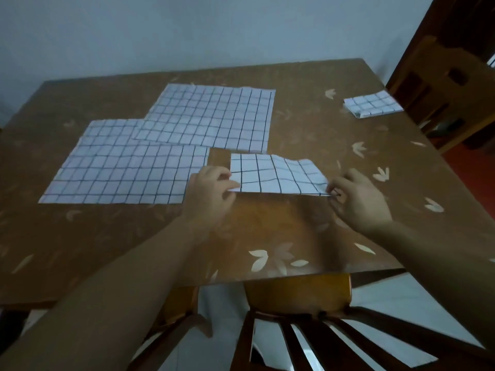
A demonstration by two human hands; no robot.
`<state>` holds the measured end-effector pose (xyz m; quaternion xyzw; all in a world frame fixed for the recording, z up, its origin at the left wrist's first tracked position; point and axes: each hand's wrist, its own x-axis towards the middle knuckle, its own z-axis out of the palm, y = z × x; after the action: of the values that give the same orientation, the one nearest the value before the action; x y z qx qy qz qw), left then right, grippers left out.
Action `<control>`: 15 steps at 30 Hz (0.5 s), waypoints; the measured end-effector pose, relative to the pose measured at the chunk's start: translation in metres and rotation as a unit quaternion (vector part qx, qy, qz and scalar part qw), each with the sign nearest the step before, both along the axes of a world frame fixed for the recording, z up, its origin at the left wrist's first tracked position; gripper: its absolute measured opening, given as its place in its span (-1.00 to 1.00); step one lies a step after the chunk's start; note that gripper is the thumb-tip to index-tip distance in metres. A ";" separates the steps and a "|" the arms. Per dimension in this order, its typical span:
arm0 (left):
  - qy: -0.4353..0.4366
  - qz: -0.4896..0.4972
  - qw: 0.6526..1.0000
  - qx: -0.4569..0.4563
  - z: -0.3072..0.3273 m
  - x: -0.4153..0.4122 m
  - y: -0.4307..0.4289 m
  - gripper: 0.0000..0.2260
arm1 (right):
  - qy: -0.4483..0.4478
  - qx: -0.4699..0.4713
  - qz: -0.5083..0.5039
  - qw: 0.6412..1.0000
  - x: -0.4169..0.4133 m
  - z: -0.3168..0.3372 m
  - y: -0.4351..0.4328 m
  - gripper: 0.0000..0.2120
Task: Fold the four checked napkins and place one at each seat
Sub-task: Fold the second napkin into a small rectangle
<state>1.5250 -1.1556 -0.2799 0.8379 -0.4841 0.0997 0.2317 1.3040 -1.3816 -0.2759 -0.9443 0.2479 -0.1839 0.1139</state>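
Observation:
A partly folded checked napkin is held just above the brown table. My left hand pinches its near left corner and my right hand pinches its near right corner; its far right edge is rumpled. Two unfolded checked napkins lie flat: one at the left, and one further back overlapping the first one's far right corner. A small folded checked napkin rests at the table's far right edge.
A wooden chair stands at the near edge, below my arms. Another wooden chair stands by the table's right side, behind the folded napkin. A pale wall runs behind the table.

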 end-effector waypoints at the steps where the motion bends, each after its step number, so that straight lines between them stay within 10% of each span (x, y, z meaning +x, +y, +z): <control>1: -0.001 -0.015 0.999 0.033 -0.012 -0.005 0.005 -0.84 | 0.039 0.010 0.010 0.999 -0.006 -0.012 0.004 -0.86; 8: -0.023 -0.103 0.963 0.248 -0.064 -0.027 0.035 -0.70 | 0.231 -0.009 0.094 0.968 -0.034 -0.059 0.028 -0.73; 15: 0.075 -0.099 0.964 0.235 -0.067 -0.065 -0.017 -0.55 | 0.152 0.006 0.096 0.984 0.013 -0.067 0.070 -0.61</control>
<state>1.4605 -1.1723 -0.3473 0.8218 -0.5556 -0.1031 0.0723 1.3172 -1.3115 -0.3428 -0.9799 0.1719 -0.0251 0.0978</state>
